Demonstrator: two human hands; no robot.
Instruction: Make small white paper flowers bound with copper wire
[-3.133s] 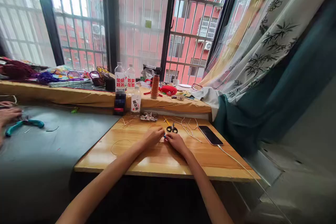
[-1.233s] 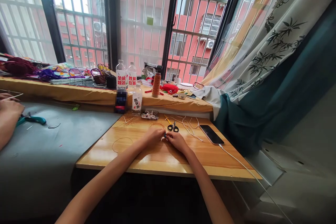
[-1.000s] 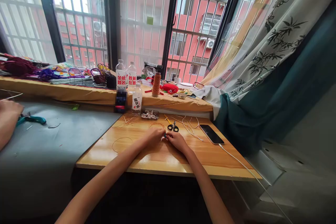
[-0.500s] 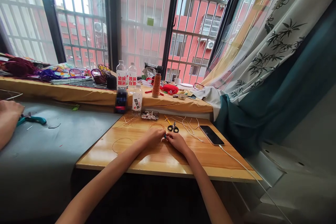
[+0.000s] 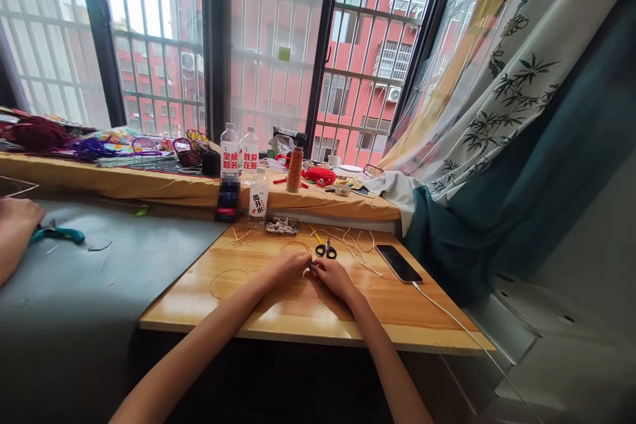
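Over the middle of the wooden table [image 5: 348, 318], my left hand [image 5: 293, 265] and my right hand [image 5: 332, 273] meet at the fingertips, both closed. Between them shows a small blue piece [image 5: 311, 265], pinched by my right fingers and too small to name. A little pale, bead-like strand [image 5: 305, 273] hangs just below my left fingers. What my left hand grips is mostly hidden by its own fingers. Behind it curves a thin orange-brown cord [image 5: 294, 244]. Just beyond my right hand lie black-handled scissors [image 5: 326, 251].
White cords [image 5: 355, 255] and a phone [image 5: 399, 264] on a charging cable lie to the right. A clear box of small parts [image 5: 282, 225] and a bottle [image 5: 258, 199] stand behind. At far left, another person's hand [image 5: 20, 218] is near teal-handled pliers [image 5: 67, 234].
The view has tilted up slightly, so everything sits a little lower. My hands stay together around the small blue piece, with barely any shift.
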